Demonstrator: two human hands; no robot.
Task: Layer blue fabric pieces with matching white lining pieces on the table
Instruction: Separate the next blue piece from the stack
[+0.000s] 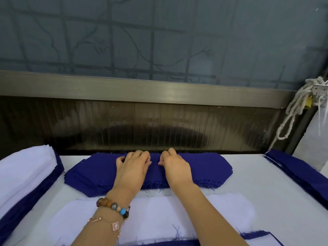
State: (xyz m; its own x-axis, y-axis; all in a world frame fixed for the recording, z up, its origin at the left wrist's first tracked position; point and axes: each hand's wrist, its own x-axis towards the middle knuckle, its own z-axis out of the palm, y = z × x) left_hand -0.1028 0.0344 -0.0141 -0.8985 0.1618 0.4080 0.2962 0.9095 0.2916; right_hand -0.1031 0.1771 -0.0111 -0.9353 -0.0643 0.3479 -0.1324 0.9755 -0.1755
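A stack of blue fabric pieces (85,173) with angled ends lies across the far middle of the table. My left hand (132,166) and my right hand (174,166) rest side by side on top of this stack, fingers curled, fingertips pinching at the top blue piece near its far edge. In front of the stack, under my forearms, lies a white lining piece (159,215) of the same shape, on top of a layered pile whose blue edge (255,234) shows at the near right.
At the left sits a tall pile of white pieces (23,171) over blue ones. Another blue stack (300,173) lies at the right edge. A dark ribbed panel (159,125) and a metal rail back the white table (257,180). A knotted rope (298,107) hangs at the right.
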